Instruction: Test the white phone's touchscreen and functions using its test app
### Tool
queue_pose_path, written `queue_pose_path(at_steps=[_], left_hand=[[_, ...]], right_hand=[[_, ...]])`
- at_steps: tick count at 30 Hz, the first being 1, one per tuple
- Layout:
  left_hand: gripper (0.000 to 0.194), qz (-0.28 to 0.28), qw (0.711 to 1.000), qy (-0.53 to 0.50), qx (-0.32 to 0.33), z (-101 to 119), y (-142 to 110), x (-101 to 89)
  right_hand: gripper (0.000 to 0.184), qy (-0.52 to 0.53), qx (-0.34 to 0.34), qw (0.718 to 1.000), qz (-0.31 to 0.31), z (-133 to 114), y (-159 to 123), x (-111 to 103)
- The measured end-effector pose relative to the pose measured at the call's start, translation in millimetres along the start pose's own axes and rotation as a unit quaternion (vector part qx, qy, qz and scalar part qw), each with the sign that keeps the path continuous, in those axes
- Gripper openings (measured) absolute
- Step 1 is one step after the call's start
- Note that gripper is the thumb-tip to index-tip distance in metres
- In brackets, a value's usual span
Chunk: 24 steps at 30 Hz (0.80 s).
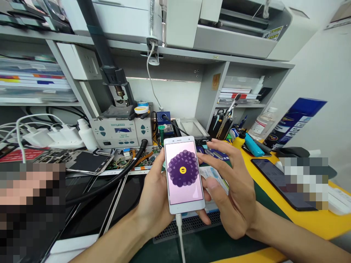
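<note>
A white smartphone (175,197) stands nearly upright in the middle of the view, its lit screen showing a purple flower shape with a yellow centre. My left hand (156,197) grips it from the left and from behind, and some of its fingertips show past the phone's right edge. From the phone's bottom end a white charging cable (180,233) runs down. On the right side, my right hand (233,186) hovers with fingers apart, the index fingertip close to the screen's right edge. Whether that fingertip touches the phone I cannot tell.
Behind stands a grey soldering station (123,133) with a thick black hose (120,182). Circuit boards (131,157) lie before it. A dark phone (279,182), a clear bottle (261,122) and a blue spray can (296,124) are at the right. White chargers (55,135) crowd the left.
</note>
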<state>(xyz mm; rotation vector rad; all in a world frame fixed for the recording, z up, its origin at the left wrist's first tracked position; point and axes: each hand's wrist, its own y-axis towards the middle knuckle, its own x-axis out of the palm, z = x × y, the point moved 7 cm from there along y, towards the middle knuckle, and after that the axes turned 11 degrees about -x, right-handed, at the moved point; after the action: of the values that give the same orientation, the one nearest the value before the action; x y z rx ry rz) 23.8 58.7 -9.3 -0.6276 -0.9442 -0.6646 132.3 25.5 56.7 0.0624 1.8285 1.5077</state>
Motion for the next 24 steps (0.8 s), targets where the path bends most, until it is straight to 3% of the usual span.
queue_pose_path(at_steps=[7,18,24], left_hand=[[0.057,0.020,1.000,-0.010,-0.006,0.4,-0.9,0.5],[0.060,-0.030,0.999,-0.010,-0.010,0.6,-1.8,8.3],[0.062,-0.027,1.000,-0.011,-0.005,1.1,-1.8,5.2]], right_hand=[[0.040,-0.007,-0.008,1.000,-0.001,0.1,-0.3,0.9],[0.043,-0.002,-0.004,1.000,-0.005,0.2,-0.5,1.9],[0.042,0.007,-0.004,1.000,0.008,1.0,-2.3,-0.9]])
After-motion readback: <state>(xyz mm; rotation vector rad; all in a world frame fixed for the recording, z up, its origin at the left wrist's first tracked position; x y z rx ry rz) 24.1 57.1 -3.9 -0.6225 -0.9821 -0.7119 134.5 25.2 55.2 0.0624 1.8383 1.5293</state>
